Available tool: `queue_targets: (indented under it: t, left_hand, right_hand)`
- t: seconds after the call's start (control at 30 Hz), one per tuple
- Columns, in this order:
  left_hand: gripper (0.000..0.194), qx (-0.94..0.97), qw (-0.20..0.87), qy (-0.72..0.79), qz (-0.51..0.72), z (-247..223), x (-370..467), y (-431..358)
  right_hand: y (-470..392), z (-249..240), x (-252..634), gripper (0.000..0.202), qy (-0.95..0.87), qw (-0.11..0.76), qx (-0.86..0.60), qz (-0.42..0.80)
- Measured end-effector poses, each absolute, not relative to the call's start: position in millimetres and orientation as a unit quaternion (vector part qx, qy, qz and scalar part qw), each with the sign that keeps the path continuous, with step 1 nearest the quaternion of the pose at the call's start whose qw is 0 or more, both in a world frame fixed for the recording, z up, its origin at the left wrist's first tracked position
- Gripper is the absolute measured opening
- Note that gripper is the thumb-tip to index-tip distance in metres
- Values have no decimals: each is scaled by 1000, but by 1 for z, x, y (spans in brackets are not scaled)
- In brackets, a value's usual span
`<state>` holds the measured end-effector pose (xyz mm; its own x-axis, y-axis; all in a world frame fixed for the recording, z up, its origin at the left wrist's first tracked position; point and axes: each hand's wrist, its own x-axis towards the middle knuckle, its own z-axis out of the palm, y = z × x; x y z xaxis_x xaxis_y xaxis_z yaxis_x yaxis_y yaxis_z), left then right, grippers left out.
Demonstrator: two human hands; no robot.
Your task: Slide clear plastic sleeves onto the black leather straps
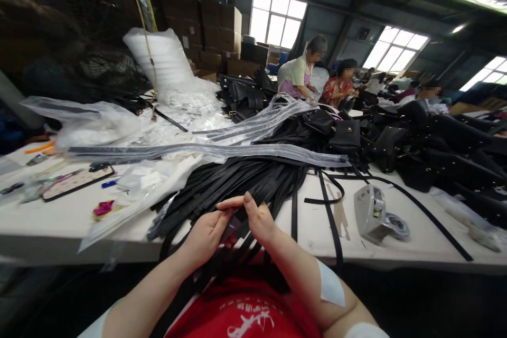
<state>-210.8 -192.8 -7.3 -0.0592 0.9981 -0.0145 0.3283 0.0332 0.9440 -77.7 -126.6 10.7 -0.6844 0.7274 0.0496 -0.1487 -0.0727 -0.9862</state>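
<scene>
Centrally, at the near table edge (59, 243), the left hand (206, 235) and right hand (259, 219) are closed together on the ends of flat, narrow black straps (237, 232). The fingers are curled around the bundle, and the exact number of straps gripped cannot be told. The straps are matte and thin, and are fanned out from the hands into a large pile (245, 174) across the white tabletop. Long clear plastic sleeves (206, 150), glossy and creased, are laid over the pile. A grey tape dispenser (374, 214) is placed on bare tabletop to the right, well apart from the hands. A phone (77, 179) is laid to the left. Black bags (346, 134) are heaped behind. The strap ends below the hands are hidden against the red shirt (245, 311).
</scene>
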Motion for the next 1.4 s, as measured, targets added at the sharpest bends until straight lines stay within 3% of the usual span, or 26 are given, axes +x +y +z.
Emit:
queue_targets:
  t: [0.07,0.3,0.43,0.53,0.63,0.83,1.07,1.23,1.3,1.4]
  left_hand:
    - [59,587,379,579,420,2,-206,-189]
    - [46,736,200,518,388,59,-200,-160]
    - [57,719,193,494,450,112,-194,-128]
    - [63,709,183,466,497,137,-184,-113]
    - [64,699,178,454,523,140,-173,-108]
    - [59,728,131,457,493,129,-162,-111]
    - [60,712,166,424,535,156,-159,-106]
    - [62,715,182,441,511,155,-154,-115]
    - [63,721,177,444,502,154,-151,-117]
    - [64,734,156,441,492,157,-148,-116]
  right_hand:
    - [-121,22,-75,62,-610,320,-237,685]
    - [-52,116,-48,46,-533,507,-244,632]
    - [-50,161,-48,49,-616,515,-206,560]
    - [-64,167,-53,55,-673,465,-218,532]
    - [-67,169,-50,57,-688,417,-235,546]
    - [-43,187,-30,49,-599,553,-198,545]
    - [-64,173,-39,57,-669,455,-210,549]
    - [-48,212,-17,57,-575,643,-170,477]
    - [-38,225,-8,58,-561,679,-172,441]
    - [-32,227,-4,44,-582,692,-177,388]
